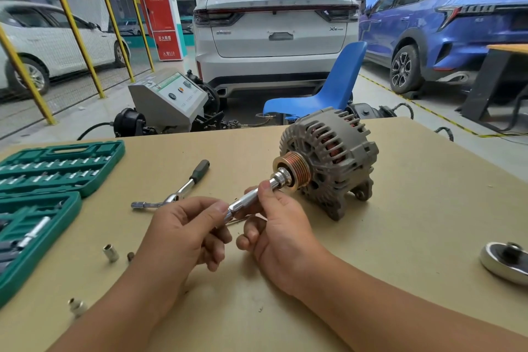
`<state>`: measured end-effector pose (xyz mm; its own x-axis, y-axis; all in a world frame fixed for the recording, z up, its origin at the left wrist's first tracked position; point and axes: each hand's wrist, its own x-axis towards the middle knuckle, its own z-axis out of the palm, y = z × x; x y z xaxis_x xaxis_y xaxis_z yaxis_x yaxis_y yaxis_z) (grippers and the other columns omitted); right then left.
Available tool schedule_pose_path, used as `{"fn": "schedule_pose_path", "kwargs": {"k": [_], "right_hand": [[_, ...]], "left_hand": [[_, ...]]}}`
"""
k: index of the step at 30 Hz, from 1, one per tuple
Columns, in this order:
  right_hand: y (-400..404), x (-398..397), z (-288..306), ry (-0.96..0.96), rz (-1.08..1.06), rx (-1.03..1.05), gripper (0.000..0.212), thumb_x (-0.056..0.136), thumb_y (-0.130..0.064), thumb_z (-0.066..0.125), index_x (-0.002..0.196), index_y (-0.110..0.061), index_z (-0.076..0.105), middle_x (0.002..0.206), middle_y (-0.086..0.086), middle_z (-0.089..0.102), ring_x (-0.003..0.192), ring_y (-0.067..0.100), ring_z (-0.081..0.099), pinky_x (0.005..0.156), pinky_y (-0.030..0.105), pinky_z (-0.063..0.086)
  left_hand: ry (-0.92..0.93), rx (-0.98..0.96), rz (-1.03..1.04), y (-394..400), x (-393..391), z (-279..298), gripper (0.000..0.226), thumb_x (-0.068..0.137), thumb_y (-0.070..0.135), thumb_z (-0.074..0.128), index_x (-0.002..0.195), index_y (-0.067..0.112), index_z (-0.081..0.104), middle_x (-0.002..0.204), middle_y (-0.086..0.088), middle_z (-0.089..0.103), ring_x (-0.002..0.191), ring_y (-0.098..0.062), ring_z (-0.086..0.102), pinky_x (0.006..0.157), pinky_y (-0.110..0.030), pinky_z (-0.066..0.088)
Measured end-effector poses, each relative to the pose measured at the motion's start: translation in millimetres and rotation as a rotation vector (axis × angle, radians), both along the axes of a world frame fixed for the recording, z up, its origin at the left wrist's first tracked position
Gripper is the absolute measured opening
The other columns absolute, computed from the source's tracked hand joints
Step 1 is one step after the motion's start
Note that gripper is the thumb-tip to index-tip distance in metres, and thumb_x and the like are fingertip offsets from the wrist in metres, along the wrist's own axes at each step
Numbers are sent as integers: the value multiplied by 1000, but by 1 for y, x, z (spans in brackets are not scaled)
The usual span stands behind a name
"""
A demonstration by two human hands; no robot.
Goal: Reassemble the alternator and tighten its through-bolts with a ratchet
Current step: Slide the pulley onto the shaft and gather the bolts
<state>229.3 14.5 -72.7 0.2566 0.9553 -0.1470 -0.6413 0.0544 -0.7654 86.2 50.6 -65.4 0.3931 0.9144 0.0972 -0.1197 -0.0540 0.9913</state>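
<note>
While the alternator (328, 163) sits on the tan table (400, 223), right of centre with its ribbed copper-coloured pulley (294, 170) facing you, both of your hands work a chrome tool (254, 198) whose socket end meets the pulley hub.

Head view: your right hand (278, 226) pinches the knurled shaft between thumb and forefinger, just short of the pulley. Your left hand (185, 230) grips the near end of the same tool, fingers curled round it.

The ratchet (183, 187) lies on the table beyond your left hand, black handle pointing away from you, apart from both hands.

Left edge: green socket case (43, 194), open, sockets in rows. Two loose sockets (111, 252) and (77, 306) lie on the table near it. Far right: a round metal dish (505, 261), partly out of frame.
</note>
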Motion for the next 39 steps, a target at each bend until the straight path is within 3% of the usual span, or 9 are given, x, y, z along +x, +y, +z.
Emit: {"fn": "schedule_pose_path", "kwargs": {"k": [5,9,14,20,23,27,32,35,39], "right_hand": [[-1,0,-1,-52,35,18,31,106,-34,51,98,-6,59,73,8,67,41,14,37,43,25,41],[0,0,-2,-91,68,6,34,106,-36,52,101,-3,61,73,10,68,42,13,39,44,26,43],[0,1,-3,-73,78,10,35,106,-36,52,97,-4,62,73,11,68,42,13,38,44,26,43],[-2,1,-2,-52,75,34,33,107,-34,49,98,-5,61,73,10,66,42,12,39,44,26,42],[-2,0,-1,-54,76,30,33,107,-35,49,96,-6,62,76,10,69,42,13,39,44,26,43],[-2,0,0,-37,83,25,31,107,-36,49,101,-7,60,83,8,74,42,13,39,44,26,43],[-3,2,2,-10,84,25,28,106,-35,51,100,-9,60,77,5,70,43,14,40,46,27,42],[-4,2,4,8,85,21,28,107,-34,49,102,-9,61,80,5,70,43,14,40,47,27,42],[-4,2,5,21,83,9,29,107,-36,49,105,-10,61,80,4,70,44,14,40,47,27,42]], "left_hand": [[-12,89,95,2,-2,-2,4,83,14,79,84,10,80,64,-21,63,43,-22,50,39,-27,41],[-10,133,149,5,-5,-3,9,76,11,83,85,9,80,61,-17,61,46,-23,47,41,-26,40],[-17,130,149,4,-5,-2,10,86,1,73,87,9,80,63,-16,62,47,-22,50,43,-27,42],[-41,-91,38,3,-2,3,17,91,20,67,82,12,79,63,-20,61,38,-20,49,37,-24,40],[-33,56,78,1,-3,3,18,76,26,75,86,12,80,63,-19,62,43,-21,51,40,-27,43],[91,309,163,0,-7,3,12,79,19,80,91,22,79,65,-16,66,50,-23,58,49,-28,51],[-5,30,53,-3,-1,6,17,82,30,72,90,16,78,66,-22,64,42,-25,54,40,-30,47],[29,137,94,-3,-2,5,8,91,16,72,89,16,79,65,-21,65,44,-24,55,41,-30,47],[69,294,123,-6,-3,4,11,78,24,85,88,22,80,63,-16,67,49,-23,60,47,-28,51]]}}
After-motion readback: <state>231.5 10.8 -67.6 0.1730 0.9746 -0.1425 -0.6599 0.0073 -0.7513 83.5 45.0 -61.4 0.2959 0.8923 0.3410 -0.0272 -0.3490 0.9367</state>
